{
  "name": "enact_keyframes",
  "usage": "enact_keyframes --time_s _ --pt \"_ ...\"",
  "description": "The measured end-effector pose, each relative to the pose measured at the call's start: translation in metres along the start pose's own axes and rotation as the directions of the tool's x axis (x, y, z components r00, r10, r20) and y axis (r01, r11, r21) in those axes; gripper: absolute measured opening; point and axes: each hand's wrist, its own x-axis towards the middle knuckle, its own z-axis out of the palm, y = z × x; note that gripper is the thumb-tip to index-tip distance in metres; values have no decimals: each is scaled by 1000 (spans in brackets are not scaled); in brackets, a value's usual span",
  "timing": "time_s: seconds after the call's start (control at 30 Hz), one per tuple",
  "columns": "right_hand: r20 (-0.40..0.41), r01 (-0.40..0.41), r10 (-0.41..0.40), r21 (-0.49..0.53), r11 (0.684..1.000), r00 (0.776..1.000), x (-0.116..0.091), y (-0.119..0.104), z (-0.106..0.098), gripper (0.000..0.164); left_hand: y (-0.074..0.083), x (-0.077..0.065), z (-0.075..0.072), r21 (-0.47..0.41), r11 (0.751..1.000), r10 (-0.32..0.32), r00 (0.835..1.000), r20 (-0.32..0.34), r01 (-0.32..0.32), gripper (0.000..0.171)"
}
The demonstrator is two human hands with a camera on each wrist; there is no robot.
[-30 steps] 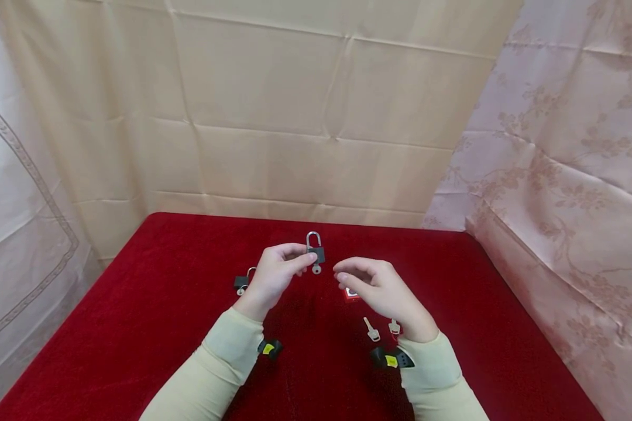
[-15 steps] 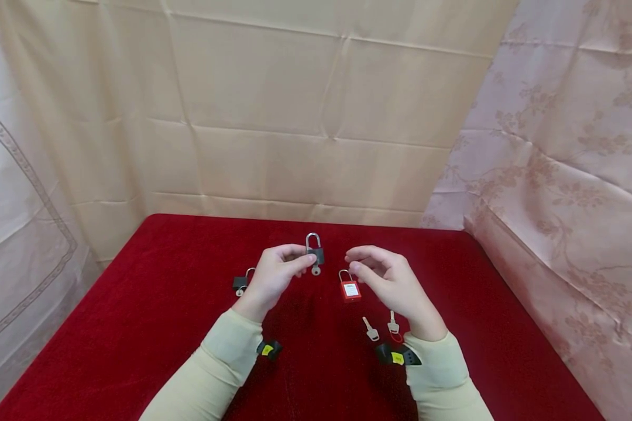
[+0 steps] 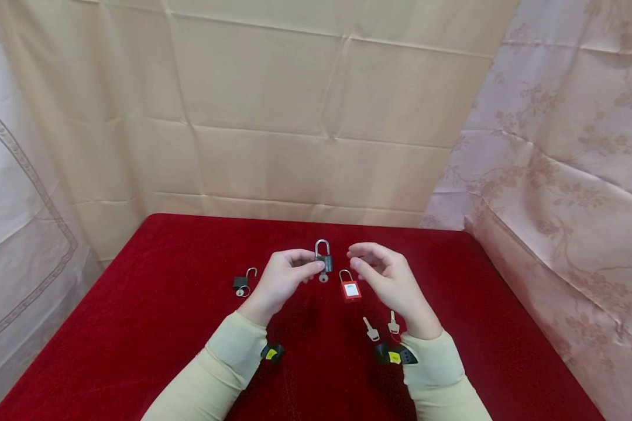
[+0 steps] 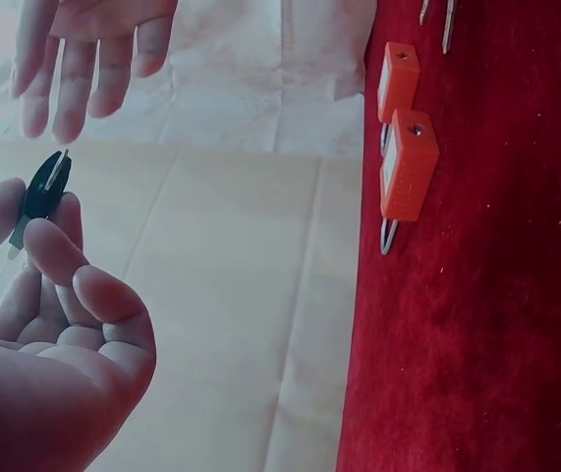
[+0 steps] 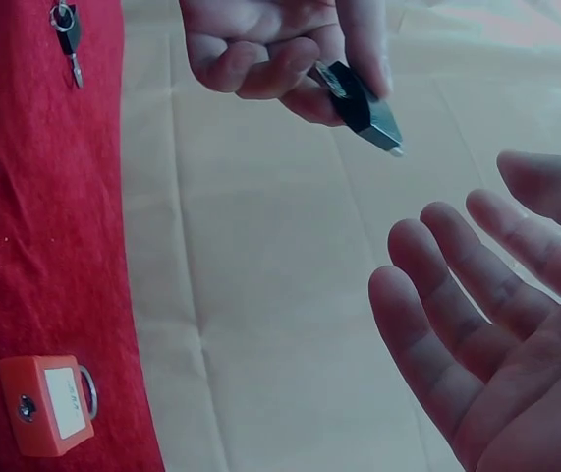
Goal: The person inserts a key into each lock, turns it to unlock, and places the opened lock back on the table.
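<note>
My left hand [image 3: 284, 278] pinches a small black padlock [image 3: 326, 263] between thumb and fingers, above the table. Its silver shackle points up, and a key [image 3: 323, 278] sticks out of its bottom. In the left wrist view the padlock [image 4: 44, 187] appears nearly edge-on. To the right of it, my right hand [image 3: 392, 280] hovers with relaxed, slightly bent fingers and holds nothing. The right wrist view shows a gap between those fingers [image 5: 447, 256] and the held padlock [image 5: 364, 108]. A red padlock [image 3: 350, 290] with a white label lies beneath, close to the right hand.
Another black padlock [image 3: 240, 283], its shackle swung open, lies left with a key and ring. Two loose keys, one silver key [image 3: 371, 330] and one with a red ring [image 3: 393, 324], lie near the right wrist. The left wrist view includes a second red padlock [image 4: 398, 79].
My right hand has drawn back to the right, uncovering the red padlock. My left hand has shifted slightly right and nearer with the black padlock, which has turned a little.
</note>
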Motion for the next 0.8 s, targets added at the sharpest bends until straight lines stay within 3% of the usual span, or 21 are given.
enact_keyframes --time_s 0.5,0.8 --pt "9 -44 44 42 998 999 4 9 9 25 -6 -2 17 33 998 54 994 99 -57 18" --pt "26 -89 88 36 995 996 4 12 11 22 -6 -5 23 81 996 30 986 164 -44 17"
